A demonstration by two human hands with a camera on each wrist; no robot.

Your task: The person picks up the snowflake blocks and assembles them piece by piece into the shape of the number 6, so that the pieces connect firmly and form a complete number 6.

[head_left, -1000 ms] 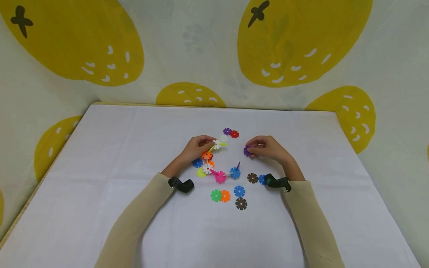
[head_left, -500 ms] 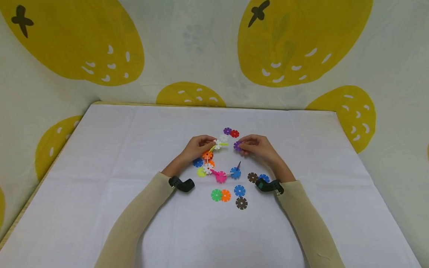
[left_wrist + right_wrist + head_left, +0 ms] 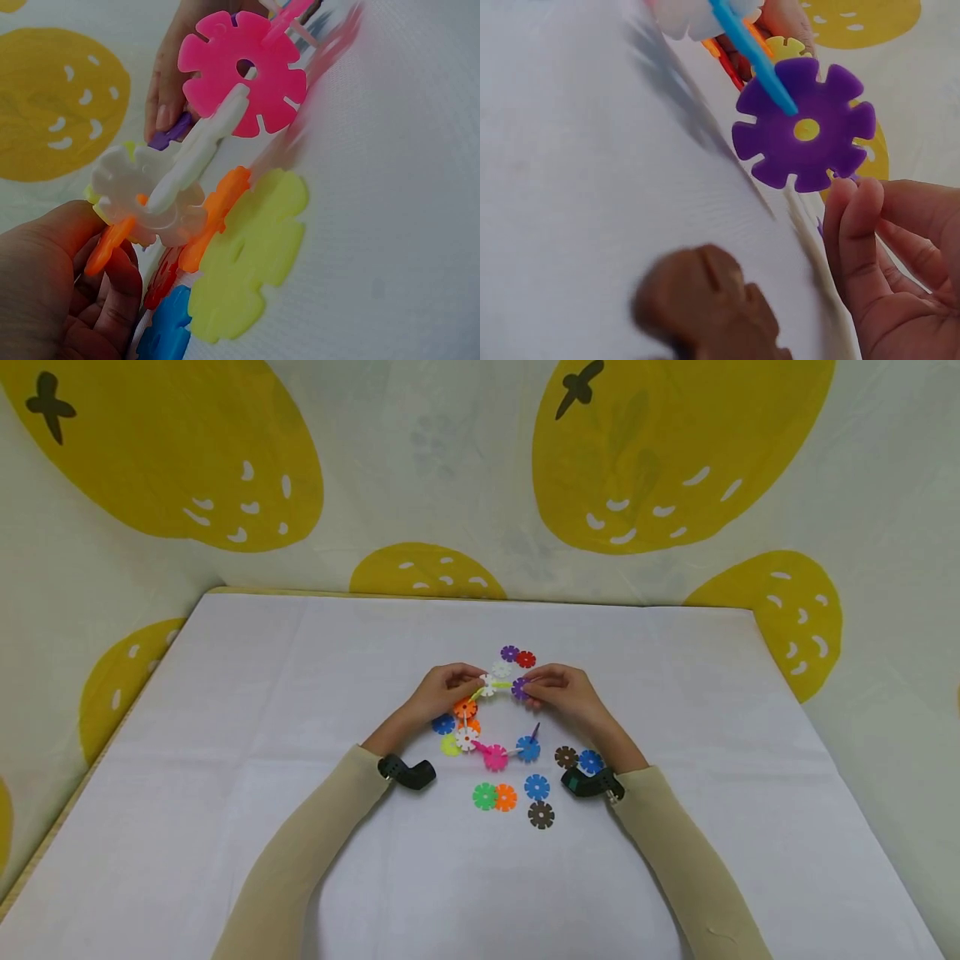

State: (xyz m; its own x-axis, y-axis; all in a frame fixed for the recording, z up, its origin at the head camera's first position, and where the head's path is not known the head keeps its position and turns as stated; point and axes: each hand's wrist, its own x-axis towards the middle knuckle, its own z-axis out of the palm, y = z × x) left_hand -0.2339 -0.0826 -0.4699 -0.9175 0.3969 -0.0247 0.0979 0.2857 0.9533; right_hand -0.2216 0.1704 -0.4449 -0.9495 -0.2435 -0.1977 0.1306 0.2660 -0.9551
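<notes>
A curved chain of slotted plastic snowflake discs stands on edge between the hands. My left hand (image 3: 442,689) holds the chain near its far white disc (image 3: 488,685), from which a yellow disc (image 3: 502,685) points right. My right hand (image 3: 562,689) pinches a loose purple disc (image 3: 519,688) right at the yellow disc's edge. The chain runs through orange (image 3: 465,707), white (image 3: 467,739), pink (image 3: 495,757) and blue (image 3: 528,748) discs to another purple disc (image 3: 840,127). In the right wrist view, that disc mostly hides the pinched one.
Loose discs lie flat around the chain: purple (image 3: 510,653) and red (image 3: 527,659) behind, green (image 3: 484,797), orange (image 3: 506,797), blue (image 3: 536,787) and brown (image 3: 541,815) in front. Another brown disc (image 3: 566,757) and blue disc (image 3: 591,762) lie near the right wrist.
My right hand has moved left with the purple disc, bringing it up to the yellow disc on the chain. My left hand has stayed nearly still.
</notes>
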